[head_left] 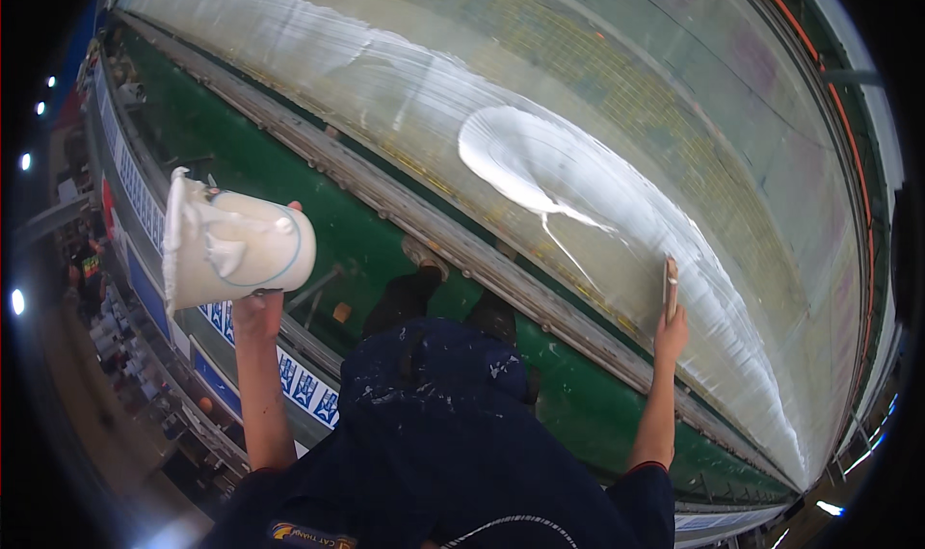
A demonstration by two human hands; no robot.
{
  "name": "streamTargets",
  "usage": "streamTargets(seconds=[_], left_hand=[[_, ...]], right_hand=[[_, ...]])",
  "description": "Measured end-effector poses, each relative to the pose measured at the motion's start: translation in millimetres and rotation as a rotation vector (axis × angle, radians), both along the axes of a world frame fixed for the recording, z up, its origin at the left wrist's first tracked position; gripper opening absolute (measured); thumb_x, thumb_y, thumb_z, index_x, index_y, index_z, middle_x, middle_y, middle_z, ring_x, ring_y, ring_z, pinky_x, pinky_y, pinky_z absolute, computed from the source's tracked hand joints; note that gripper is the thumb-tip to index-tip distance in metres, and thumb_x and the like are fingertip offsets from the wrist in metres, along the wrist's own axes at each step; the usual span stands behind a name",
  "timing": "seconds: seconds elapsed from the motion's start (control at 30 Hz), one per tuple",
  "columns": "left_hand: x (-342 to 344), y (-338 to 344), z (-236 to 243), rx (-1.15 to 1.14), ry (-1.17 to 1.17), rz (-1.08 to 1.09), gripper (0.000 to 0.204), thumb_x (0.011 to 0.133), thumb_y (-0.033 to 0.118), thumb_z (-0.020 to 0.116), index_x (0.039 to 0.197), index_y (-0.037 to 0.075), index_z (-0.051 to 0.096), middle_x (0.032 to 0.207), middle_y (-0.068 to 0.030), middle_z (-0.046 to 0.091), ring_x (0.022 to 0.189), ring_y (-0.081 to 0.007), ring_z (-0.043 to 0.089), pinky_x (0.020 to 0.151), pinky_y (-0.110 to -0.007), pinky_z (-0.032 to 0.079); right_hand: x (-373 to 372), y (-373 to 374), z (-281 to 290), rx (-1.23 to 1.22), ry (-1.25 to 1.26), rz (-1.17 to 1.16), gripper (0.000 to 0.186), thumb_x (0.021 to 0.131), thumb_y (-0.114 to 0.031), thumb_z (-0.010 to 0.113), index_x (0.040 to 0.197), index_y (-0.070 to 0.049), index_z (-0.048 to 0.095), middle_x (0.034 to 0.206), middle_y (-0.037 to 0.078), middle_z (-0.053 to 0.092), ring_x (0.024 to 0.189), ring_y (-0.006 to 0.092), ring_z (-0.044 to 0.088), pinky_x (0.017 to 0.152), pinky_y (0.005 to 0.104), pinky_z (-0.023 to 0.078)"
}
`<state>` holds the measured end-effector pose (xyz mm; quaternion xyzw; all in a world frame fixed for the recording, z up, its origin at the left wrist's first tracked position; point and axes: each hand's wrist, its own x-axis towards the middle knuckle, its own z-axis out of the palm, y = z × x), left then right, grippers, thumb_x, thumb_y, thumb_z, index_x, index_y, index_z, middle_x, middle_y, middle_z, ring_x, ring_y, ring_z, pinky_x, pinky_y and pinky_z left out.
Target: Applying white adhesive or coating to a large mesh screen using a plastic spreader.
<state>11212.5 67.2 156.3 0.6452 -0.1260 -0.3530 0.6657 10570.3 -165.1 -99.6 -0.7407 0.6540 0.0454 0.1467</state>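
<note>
Stretching from the upper left to the lower right, a long pale table (pixel 617 28) fills most of the view, its surface a muted greenish grey with faint yellowish patches. Below it runs a green floor (pixel 183 115), where a dark shoe (pixel 422 253) shows beside the table's edge. The wearer's navy shirt (pixel 453 443) takes up the lower middle, with white spatters near its front. Along the table lies a streaked band of white paste (pixel 511 159), thickest in a rounded patch near the middle, from which thin strands trail toward the near side. A narrow rail (pixel 371 192) follows the table's near edge. Off to the left, above the floor and well apart from the paste, a white bucket (pixel 265 245) is tipped on its side with its mouth facing left, its rim and wall smeared with white. The left hand (pixel 258 310) grips it from underneath, a fingertip visible at the far side; most of the fingers are hidden behind it. The right hand (pixel 672 335) is closed around a slim tool (pixel 671 284), which points up from the fist beside the band; whether its end touches the table, I cannot tell.
</note>
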Motion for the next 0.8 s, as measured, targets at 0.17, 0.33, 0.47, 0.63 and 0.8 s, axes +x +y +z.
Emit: streamTargets(seconds=[0.17,0.33,0.47,0.63,0.8], left_hand=[[93,30,-18,-0.048,0.081,0.010,0.119,0.045,0.031,0.090,0.145,0.014,0.027,0.146,-0.0073,0.035,0.136,-0.0303,0.031,0.114,-0.043,0.023],[215,53,-27,-0.043,0.152,0.086,0.116,0.049,0.023,0.091,0.144,0.006,0.027,0.141,-0.0126,0.041,0.129,-0.0284,0.042,0.097,-0.037,0.047],[354,82,-41,0.022,0.092,0.202,0.113,0.051,0.023,0.090,0.144,0.007,0.026,0.142,-0.0123,0.040,0.131,-0.0290,0.039,0.101,-0.038,0.042],[552,159,-20,0.145,-0.035,0.329,0.110,0.054,0.023,0.088,0.144,0.007,0.026,0.144,-0.0120,0.038,0.133,-0.0298,0.037,0.105,-0.040,0.035],[746,201,-13,0.267,-0.157,0.382,0.107,0.058,0.023,0.086,0.145,0.008,0.026,0.145,-0.0116,0.036,0.135,-0.0306,0.034,0.110,-0.042,0.029]], right_hand=[[115,15,-12,-0.220,-0.175,-0.465,0.031,0.086,-0.026,0.060,0.099,0.003,0.061,0.084,0.024,0.064,0.078,0.0419,0.063,0.068,0.0477,0.047],[268,6,-34,-0.321,-0.080,-0.530,0.039,0.082,-0.029,0.063,0.091,0.009,0.064,0.084,0.026,0.066,0.079,0.0412,0.064,0.071,0.0469,0.048],[438,-8,-55,-0.294,-0.094,-0.652,0.046,0.078,-0.035,0.065,0.079,0.011,0.063,0.076,0.026,0.065,0.073,0.0405,0.065,0.066,0.0490,0.049],[742,-5,-54,-0.300,-0.138,-0.604,0.043,0.078,-0.033,0.064,0.078,0.010,0.063,0.073,0.025,0.065,0.068,0.0398,0.064,0.063,0.0493,0.048],[1068,-3,-36,-0.203,-0.259,-0.611,0.029,0.081,-0.024,0.062,0.076,0.005,0.061,0.073,0.022,0.065,0.068,0.0389,0.063,0.063,0.0482,0.048]])
